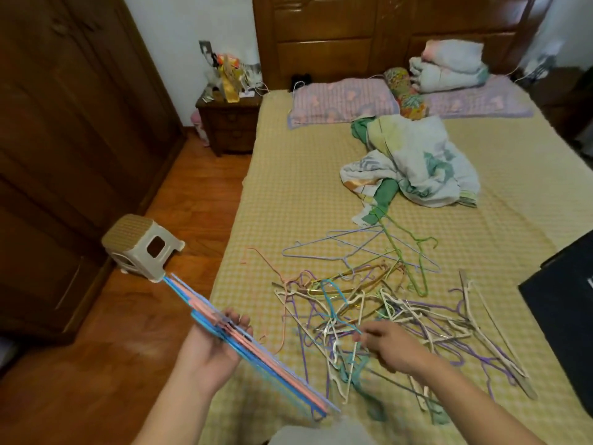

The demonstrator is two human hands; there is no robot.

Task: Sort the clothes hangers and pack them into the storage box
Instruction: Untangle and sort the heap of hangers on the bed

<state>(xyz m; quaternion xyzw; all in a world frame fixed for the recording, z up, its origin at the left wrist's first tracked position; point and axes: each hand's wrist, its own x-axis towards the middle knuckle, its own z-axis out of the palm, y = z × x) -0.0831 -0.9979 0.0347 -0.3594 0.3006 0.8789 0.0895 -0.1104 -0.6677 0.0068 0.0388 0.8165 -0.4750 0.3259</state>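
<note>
Storage box [564,319], 3 o'clock, is cut off; lettering unreadable. Left hand [211,345] grips stacked hangers [256,354]; right hand [390,346] pinches into tangled hangers [369,303].

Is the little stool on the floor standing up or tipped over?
Tipped over. The stool lies on its side on the wooden floor, seat facing the wardrobe and legs pointing toward the bed.

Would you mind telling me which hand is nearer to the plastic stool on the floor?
The left. The left hand, gripping a bundle of hangers, is just below the stool; the right hand reaches into the hanger pile on the bed, farther right.
</note>
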